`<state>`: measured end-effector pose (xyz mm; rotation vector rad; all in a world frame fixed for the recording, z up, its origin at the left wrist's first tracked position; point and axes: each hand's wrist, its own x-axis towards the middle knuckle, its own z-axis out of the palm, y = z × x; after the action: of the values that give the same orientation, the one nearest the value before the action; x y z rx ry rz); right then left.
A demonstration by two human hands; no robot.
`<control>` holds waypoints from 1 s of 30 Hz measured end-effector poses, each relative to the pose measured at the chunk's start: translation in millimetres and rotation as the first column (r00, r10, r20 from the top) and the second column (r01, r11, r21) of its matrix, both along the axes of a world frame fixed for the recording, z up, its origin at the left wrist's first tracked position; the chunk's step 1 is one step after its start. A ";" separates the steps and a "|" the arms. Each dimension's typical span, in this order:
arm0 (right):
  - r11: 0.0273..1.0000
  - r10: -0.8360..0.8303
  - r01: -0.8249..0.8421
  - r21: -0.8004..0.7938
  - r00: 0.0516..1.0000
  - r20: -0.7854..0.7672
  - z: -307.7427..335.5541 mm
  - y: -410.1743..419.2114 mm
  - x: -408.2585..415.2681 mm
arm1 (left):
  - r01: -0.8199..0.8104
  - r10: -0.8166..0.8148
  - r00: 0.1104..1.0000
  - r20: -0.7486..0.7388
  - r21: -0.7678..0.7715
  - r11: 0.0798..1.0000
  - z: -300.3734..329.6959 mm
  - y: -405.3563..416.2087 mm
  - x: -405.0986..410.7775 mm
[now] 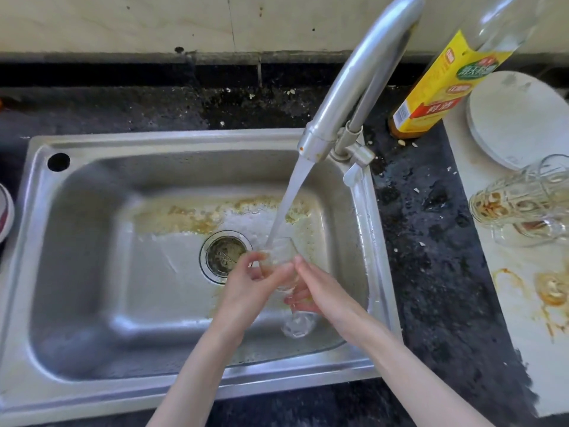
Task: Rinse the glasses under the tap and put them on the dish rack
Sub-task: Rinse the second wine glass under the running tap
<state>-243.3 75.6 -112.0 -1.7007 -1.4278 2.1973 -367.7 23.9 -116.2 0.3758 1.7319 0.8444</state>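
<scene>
At the far left, a round dish edge (3, 211) peeks in beside the steel sink (40, 241). A drain (226, 255) sits in the bottom of the sink, with yellow-brown dirt on the metal behind it.

Next come the two hands, close together over the sink. The left hand (249, 288) has its fingers curled round the clear glass (284, 257) from the left side. The right hand (317, 286) comes in from the right with its fingers lying across the glass and its thumb on top, so it looks to be holding too. Water from the tap (354, 87) pours right into the top of the glass.

The glass is tipped. Its open mouth points up and away, toward the water, and its bottom points down toward the person. So its long line runs from far-and-up to near-and-down.

I think the glass is light but hard, and it would break if it hit the steel. It is wet, so it will be slippery. The best place to hold it is round the middle, with fingers wrapped all the way, not by the thin rim.

Right of the sink is a dark, wet counter (431, 241). A bottle with a yellow label (440, 94) stands near the tap. Farther right, on a white board (505, 334), are a white plate (517, 118) and more dirty glasses (523, 201) lying on their sides. No dish rack can be seen.
</scene>
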 end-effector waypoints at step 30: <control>0.977 -0.188 0.211 0.035 0.926 -0.328 -24.1 3.5 -10.6 | 0.142 -0.090 0.982 -0.169 0.329 0.934 -2.8 -2.7 -17.9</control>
<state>-254.0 79.1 -136.1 -1.3185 -1.1794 2.1598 -385.6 21.2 -119.0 0.7850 1.6817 1.0522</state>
